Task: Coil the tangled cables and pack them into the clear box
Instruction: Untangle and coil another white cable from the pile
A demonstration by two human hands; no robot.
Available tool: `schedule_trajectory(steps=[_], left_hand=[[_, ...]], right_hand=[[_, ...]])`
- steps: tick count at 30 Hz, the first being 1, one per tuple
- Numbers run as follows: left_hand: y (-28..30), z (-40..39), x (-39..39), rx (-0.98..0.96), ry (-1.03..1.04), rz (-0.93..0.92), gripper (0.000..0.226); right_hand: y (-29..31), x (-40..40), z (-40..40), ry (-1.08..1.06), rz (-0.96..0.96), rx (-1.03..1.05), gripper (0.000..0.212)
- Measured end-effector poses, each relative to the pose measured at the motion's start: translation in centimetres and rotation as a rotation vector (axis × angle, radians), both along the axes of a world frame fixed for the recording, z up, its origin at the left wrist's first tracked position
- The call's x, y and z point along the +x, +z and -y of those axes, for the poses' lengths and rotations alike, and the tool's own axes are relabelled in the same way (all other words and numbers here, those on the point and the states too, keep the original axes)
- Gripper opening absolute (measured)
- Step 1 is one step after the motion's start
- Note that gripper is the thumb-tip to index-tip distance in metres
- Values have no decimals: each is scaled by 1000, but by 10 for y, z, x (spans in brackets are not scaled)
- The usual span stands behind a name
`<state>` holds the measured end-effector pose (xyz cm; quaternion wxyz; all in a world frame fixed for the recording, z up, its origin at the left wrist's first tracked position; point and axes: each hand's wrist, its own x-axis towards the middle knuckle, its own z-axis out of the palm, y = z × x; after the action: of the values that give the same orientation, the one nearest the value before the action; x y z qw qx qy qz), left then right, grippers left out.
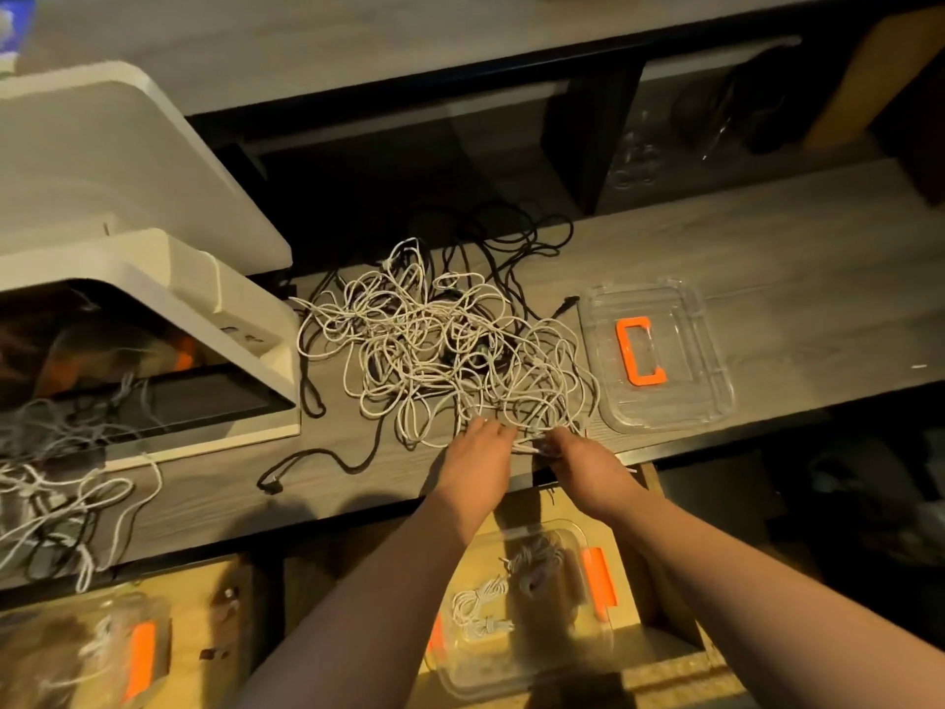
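Observation:
A big tangle of white cables [434, 340] mixed with black cables [491, 248] lies on the grey wooden shelf [767, 258]. My left hand [478, 455] and my right hand [583, 463] are at the tangle's near edge, fingers curled into white strands. Below the shelf stands a clear box [516, 657] with orange latches, holding two coiled white cables [480, 603]. Its clear lid [659, 355] with an orange handle lies on the shelf, right of the tangle.
A white printer [128, 197] takes up the left of the shelf. More loose white and black cables [46, 504] hang at the far left. A second clear box [92, 652] with orange latch sits at the lower left. Dark cubbies lie behind.

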<state>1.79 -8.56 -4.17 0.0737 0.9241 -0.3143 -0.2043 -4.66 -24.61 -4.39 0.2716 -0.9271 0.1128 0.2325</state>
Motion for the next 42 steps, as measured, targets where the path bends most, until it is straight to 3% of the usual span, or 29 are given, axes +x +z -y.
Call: schedule_trajectory(steps=[4,9,14,20,24,26,28,31,34,37,40,42], left_hand=[[-4,-8,0,12,14,-12,29],[5,-8,1,-162,64,-40,21],[19,-17,1,-215,122,-107,35],[56,-9,1,-419,391,-96,14],[90,-6,3,-496,496,31,19],[106,-6,1,-526,578,98,10],[121,-4,1,-594,655,-22,21],[140,5,2,-677,730,-417,48],[154,12,1,-708,803,-545,42],[167,12,3,-716,813,-450,39],[170,3,0,-543,689,-276,42],[172,-3,-4,-446,596,-218,40]], right_hand=[[-8,1,0,151,-41,-89,33],[-8,2,3,191,10,-125,26],[5,-3,3,103,112,25,14],[48,0,2,5,335,153,15],[80,2,-5,-172,419,311,13],[97,6,-11,-254,425,447,15],[116,14,-15,-300,413,574,17],[143,18,-19,-225,370,669,19],[157,13,-23,-66,283,631,15],[160,9,-26,-47,247,556,14],[156,9,-23,-293,370,543,18],[154,12,-21,-340,387,562,13]])
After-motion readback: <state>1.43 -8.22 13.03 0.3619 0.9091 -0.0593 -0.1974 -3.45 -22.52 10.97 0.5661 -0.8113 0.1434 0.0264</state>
